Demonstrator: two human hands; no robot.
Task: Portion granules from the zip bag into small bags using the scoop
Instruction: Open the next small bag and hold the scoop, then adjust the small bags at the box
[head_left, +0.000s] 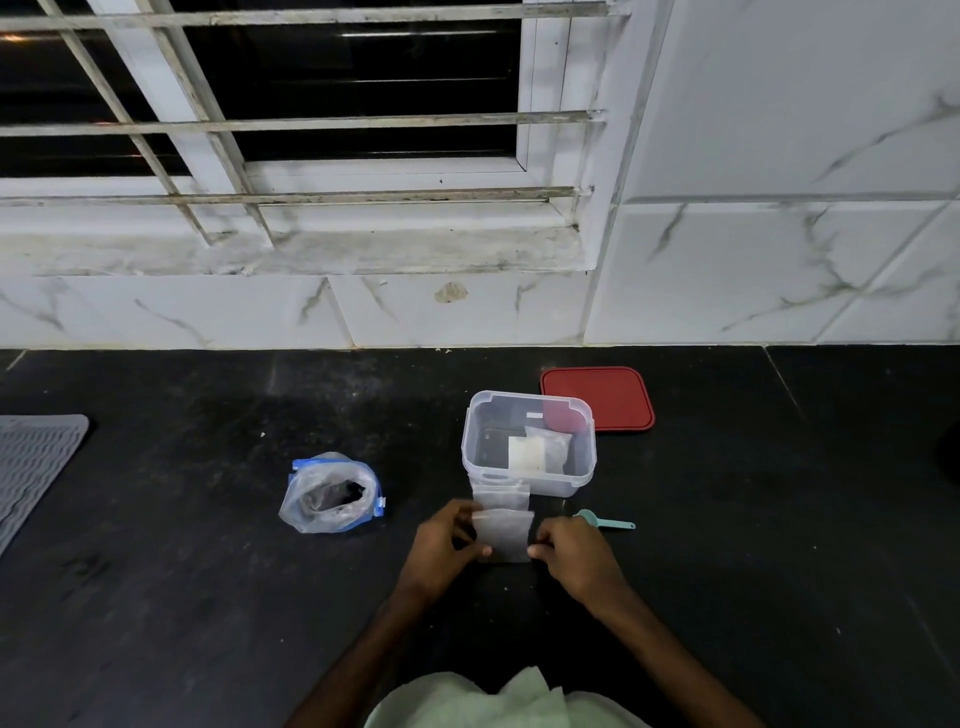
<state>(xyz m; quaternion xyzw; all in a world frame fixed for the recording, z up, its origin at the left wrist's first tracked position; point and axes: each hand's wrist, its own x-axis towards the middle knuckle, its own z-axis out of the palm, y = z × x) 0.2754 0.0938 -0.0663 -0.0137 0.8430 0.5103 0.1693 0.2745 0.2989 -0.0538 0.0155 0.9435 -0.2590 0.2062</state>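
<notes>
A small clear bag (505, 535) is held between both hands over the dark counter. My left hand (447, 543) pinches its left edge and my right hand (571, 553) pinches its right edge. More small empty bags (501, 496) lie just behind it. The zip bag (332, 493), open at the top with dark granules inside, stands to the left. A teal scoop (605, 520) lies on the counter right of my right hand.
A clear plastic container (527, 441) with small bags inside stands behind my hands; its red lid (597, 397) lies behind it to the right. A grey ribbed mat (31, 462) sits at the left edge. A tiled wall and barred window rise behind the black counter (208, 597).
</notes>
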